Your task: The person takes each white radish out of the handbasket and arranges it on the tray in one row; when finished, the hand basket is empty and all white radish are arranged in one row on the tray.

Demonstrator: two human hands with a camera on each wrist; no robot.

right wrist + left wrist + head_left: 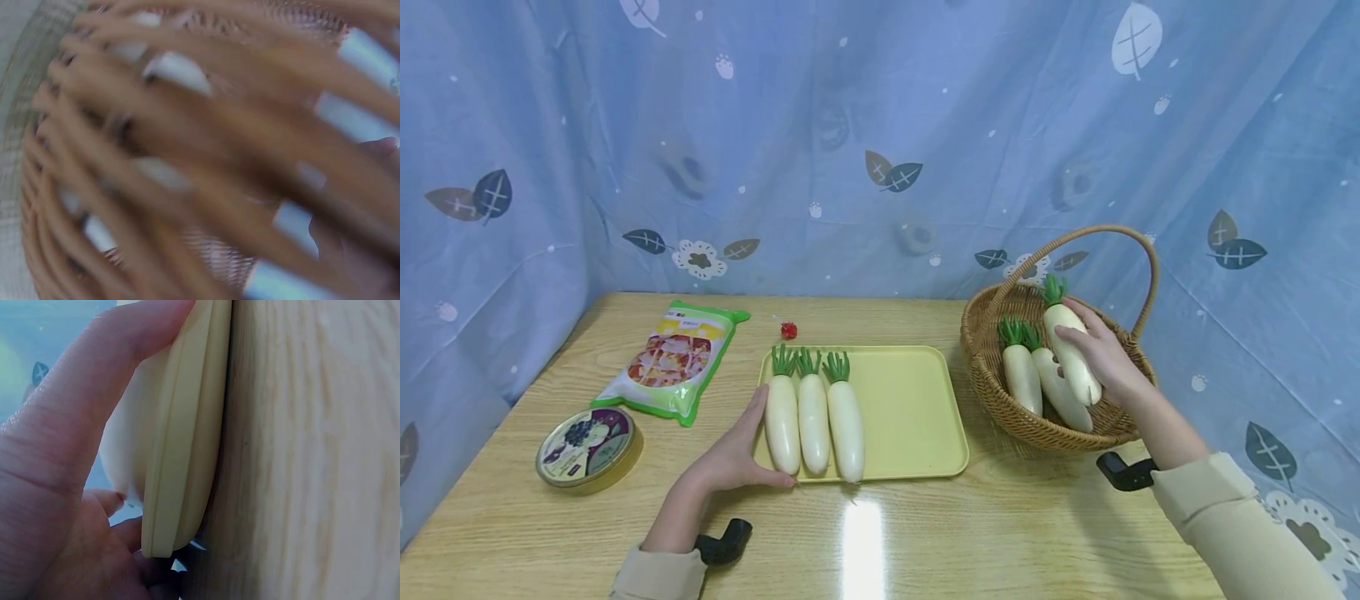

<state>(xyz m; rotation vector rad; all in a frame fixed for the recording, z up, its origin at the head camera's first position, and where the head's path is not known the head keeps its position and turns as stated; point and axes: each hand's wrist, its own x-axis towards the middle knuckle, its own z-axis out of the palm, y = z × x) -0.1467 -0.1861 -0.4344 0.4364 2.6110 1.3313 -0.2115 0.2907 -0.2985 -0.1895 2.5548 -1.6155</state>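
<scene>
Daikon (1073,354): over the wicker basket (1003,408) on the right, leafy green top pointing far.
Right hand (1101,350): got it clamped between thumb and fingers, though its wrist cam is mostly blurry wicker.
Left hand (733,458): thumb and fingers spread wide apart, touching the yellow tray (910,417) around its near left corner.
Rest of the crop: three daikons (813,425) side by side on the tray's left, two more daikons (1022,379) in the basket.
</scene>
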